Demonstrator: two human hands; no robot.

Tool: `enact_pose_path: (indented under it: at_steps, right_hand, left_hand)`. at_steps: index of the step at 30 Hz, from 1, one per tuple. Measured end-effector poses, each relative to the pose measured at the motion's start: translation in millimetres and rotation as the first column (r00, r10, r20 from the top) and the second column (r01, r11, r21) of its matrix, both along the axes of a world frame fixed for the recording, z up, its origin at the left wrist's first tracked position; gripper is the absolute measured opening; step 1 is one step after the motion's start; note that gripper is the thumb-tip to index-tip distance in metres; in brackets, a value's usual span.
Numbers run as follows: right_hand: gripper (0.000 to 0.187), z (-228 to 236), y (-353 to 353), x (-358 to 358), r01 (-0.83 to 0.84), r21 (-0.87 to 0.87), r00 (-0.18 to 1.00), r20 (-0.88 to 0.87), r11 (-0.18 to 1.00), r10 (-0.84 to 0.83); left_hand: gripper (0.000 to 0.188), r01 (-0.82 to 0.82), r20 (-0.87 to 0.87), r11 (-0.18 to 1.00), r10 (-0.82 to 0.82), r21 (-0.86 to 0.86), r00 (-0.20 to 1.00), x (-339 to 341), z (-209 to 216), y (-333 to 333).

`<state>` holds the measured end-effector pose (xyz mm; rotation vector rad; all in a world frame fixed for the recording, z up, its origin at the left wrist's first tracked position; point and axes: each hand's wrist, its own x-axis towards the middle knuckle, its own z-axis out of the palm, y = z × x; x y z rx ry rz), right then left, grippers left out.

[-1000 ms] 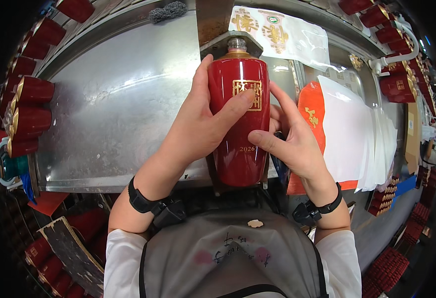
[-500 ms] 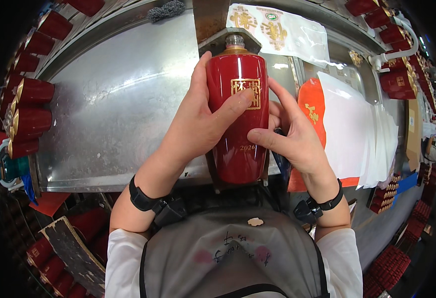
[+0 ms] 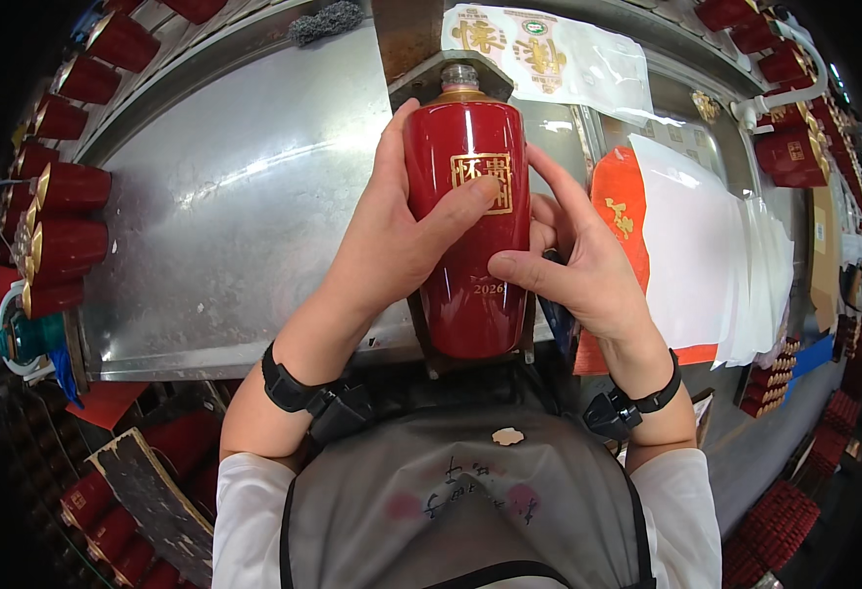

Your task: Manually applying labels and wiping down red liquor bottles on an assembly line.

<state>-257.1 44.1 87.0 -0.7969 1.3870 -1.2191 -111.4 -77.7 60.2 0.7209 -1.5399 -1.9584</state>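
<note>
A glossy red bottle (image 3: 467, 250) with a gold collar and a clear glass neck lies along a dark stand, its neck pointing away from me. At that far end, the neck rests against a grey metal bracket (image 3: 495, 80). My left hand (image 3: 397, 211) wraps the bottle's left side, the thumb pressed over a square gold emblem on its face. On the opposite side, my right hand (image 3: 588, 260) holds the bottle lower down. Its thumb lies on the lower front near small gold print, and the fingertips behind are partly hidden.
Right of the bottle lie white sheets (image 3: 691, 240) over an orange-red sheet with gold lettering (image 3: 619, 201). A plastic sheet of gold decals (image 3: 549, 59) is beyond. A dark scouring pad (image 3: 327, 22) sits at the metal worktop's (image 3: 225, 216) far edge. Red bottles (image 3: 70, 187) stand along both sides.
My hands keep the same grip and the bottle stays on the stand. Only the view has shifted slightly.
</note>
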Motion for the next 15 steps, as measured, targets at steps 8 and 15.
enact_pose_path:
  at_steps: [8, 15]
  right_hand:
    - [0.096, -3.0, 1.0, 1.2, 0.007, -0.018, 1.0, -0.003, 1.0, -0.007]
    - [0.098, 1.0, -0.1, 2.7, 0.004, 0.002, 0.999, -0.036, 1.0, -0.004]
  left_hand:
    - [0.091, 0.01, -0.002, 1.0, -0.01, 0.025, 1.0, -0.4, 0.0, -0.8]
    - [0.09, 0.009, -0.001, 0.999, -0.009, 0.036, 1.0, -0.3, 0.5, -0.6]
